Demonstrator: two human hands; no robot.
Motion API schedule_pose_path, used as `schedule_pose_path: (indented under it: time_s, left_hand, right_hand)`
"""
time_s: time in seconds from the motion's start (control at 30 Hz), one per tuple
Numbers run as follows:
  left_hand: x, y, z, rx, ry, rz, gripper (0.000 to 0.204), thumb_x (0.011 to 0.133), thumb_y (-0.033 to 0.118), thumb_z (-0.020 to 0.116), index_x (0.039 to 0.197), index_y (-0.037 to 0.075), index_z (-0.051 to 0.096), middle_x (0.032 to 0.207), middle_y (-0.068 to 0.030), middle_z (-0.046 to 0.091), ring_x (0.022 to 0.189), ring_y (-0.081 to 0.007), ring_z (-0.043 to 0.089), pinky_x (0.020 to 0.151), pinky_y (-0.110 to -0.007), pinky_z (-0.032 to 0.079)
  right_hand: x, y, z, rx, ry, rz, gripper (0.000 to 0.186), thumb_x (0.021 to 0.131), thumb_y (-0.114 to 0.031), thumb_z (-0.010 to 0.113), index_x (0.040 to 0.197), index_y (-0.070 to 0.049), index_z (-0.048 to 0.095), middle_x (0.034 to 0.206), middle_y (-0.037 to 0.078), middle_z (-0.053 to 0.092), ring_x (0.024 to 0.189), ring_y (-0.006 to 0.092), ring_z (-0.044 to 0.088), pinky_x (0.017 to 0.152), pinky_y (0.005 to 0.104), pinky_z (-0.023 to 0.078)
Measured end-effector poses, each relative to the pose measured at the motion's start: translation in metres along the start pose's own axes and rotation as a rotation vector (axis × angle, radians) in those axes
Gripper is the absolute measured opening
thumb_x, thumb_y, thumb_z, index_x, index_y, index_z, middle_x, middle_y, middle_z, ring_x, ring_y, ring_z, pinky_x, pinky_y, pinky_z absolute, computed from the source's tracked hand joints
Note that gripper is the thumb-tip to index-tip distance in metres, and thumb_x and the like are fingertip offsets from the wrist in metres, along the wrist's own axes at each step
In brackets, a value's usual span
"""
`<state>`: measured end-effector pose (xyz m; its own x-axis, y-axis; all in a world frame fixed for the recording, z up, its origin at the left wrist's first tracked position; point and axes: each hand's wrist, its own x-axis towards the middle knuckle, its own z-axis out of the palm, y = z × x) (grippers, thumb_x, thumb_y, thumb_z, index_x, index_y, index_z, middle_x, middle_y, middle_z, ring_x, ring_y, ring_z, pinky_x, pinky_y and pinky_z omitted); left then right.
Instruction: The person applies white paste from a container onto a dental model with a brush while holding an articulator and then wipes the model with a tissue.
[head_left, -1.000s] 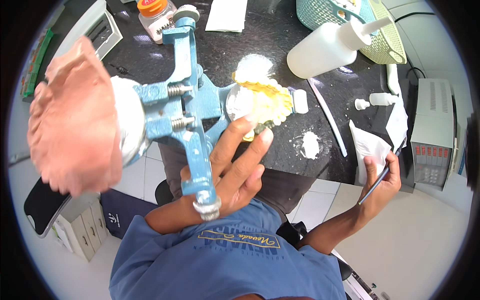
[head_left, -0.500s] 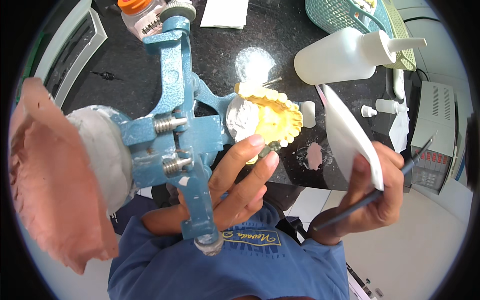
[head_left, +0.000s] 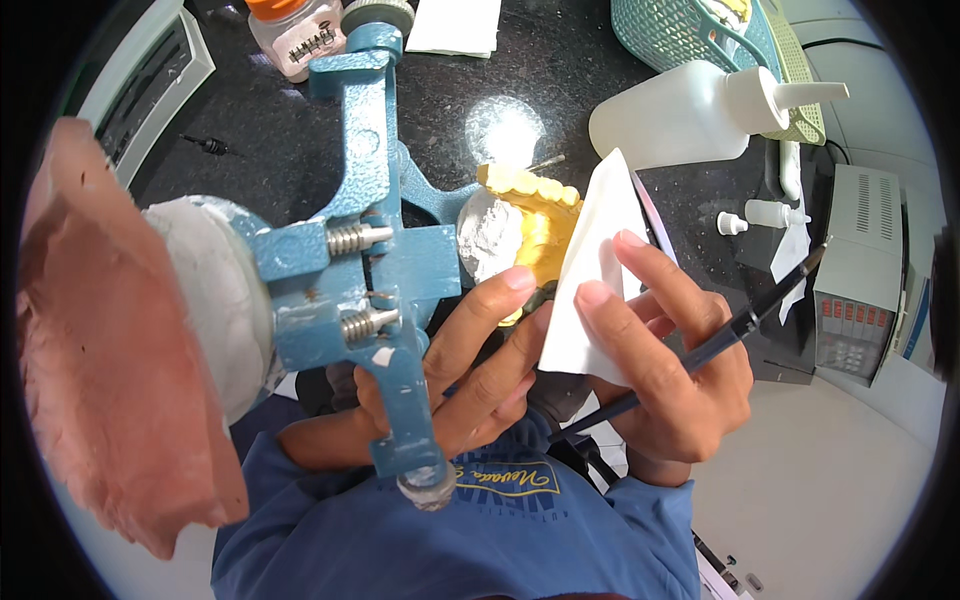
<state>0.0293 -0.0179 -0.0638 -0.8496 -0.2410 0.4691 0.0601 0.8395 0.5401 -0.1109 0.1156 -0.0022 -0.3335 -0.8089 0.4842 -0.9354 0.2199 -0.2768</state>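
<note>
A blue dental articulator (head_left: 420, 262) stands on its side, carrying a yellow dental cast (head_left: 545, 235) set in white plaster (head_left: 487, 235). My left hand (head_left: 470, 370) reaches behind its lower arm, with fingertips closed on the near edge of the cast. Between those fingertips a dark green piece (head_left: 540, 298), perhaps wax, partly shows. In my right hand (head_left: 680, 355) are a folded white paper (head_left: 595, 270) and a slim dark-handled tool (head_left: 735, 330), its thin tip pointing up right. The paper covers the cast's right side. At left sits a large pink block (head_left: 120, 350) on white plaster (head_left: 215, 300).
A white squeeze bottle (head_left: 670, 115) lies beyond the paper, near a teal basket (head_left: 650, 30). Small white bottles (head_left: 770, 213) lie farther right by a grey box (head_left: 860, 260). An orange-lidded jar (head_left: 300, 40) and white sheets (head_left: 455, 25) are at the back.
My right hand has brought the folded paper leftward over the right side of the cast, its fingers now spread along the paper. The articulator has shifted slightly right. The pink patch on the table is now hidden.
</note>
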Motion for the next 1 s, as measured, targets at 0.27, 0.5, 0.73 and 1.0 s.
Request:
schedule_pose_path:
  time_s: [0.27,0.5,0.73,1.0]
  left_hand:
    - [-0.0019,-0.0025,0.0001,-0.04,-0.034,-0.015,0.043,0.076,0.022,0.067,0.118,0.014,0.066,0.133,-0.0049,0.057,0.106,-0.0131,0.061,0.085,-0.035,0.052]
    - [-0.0016,-0.0021,-0.0002,-0.029,-0.018,-0.005,0.044,0.074,0.021,0.067,0.118,0.015,0.065,0.133,-0.0048,0.058,0.104,-0.0137,0.062,0.083,-0.035,0.054]
    - [-0.0022,-0.0025,0.0035,-0.046,0.039,-0.013,0.042,0.074,0.019,0.067,0.115,0.015,0.067,0.132,-0.0037,0.058,0.102,-0.0176,0.063,0.082,-0.035,0.054]
    - [-0.0013,-0.0011,0.001,-0.057,0.035,-0.026,0.04,0.073,0.019,0.067,0.113,0.015,0.069,0.131,-0.0041,0.059,0.102,-0.0171,0.063,0.082,-0.035,0.054]
  right_hand:
    - [-0.0012,0.0006,0.0032,-0.112,-0.046,-0.036,0.035,0.064,-0.014,0.078,0.099,-0.01,0.073,0.107,0.017,0.069,0.06,0.0138,0.06,0.048,0.0202,0.044]
    - [-0.0002,-0.0007,0.0041,-0.143,-0.037,-0.052,0.035,0.066,-0.013,0.077,0.101,-0.013,0.073,0.107,0.016,0.069,0.06,0.0143,0.06,0.048,0.0208,0.044]
    - [0.0005,-0.001,0.0042,-0.134,-0.051,-0.033,0.037,0.065,-0.01,0.077,0.102,-0.014,0.072,0.109,0.016,0.069,0.061,0.0147,0.061,0.048,0.0208,0.044]
    - [-0.0005,-0.0006,0.0058,-0.114,-0.04,-0.036,0.036,0.065,-0.01,0.077,0.1,-0.014,0.073,0.108,0.016,0.069,0.061,0.0148,0.061,0.048,0.0207,0.045]
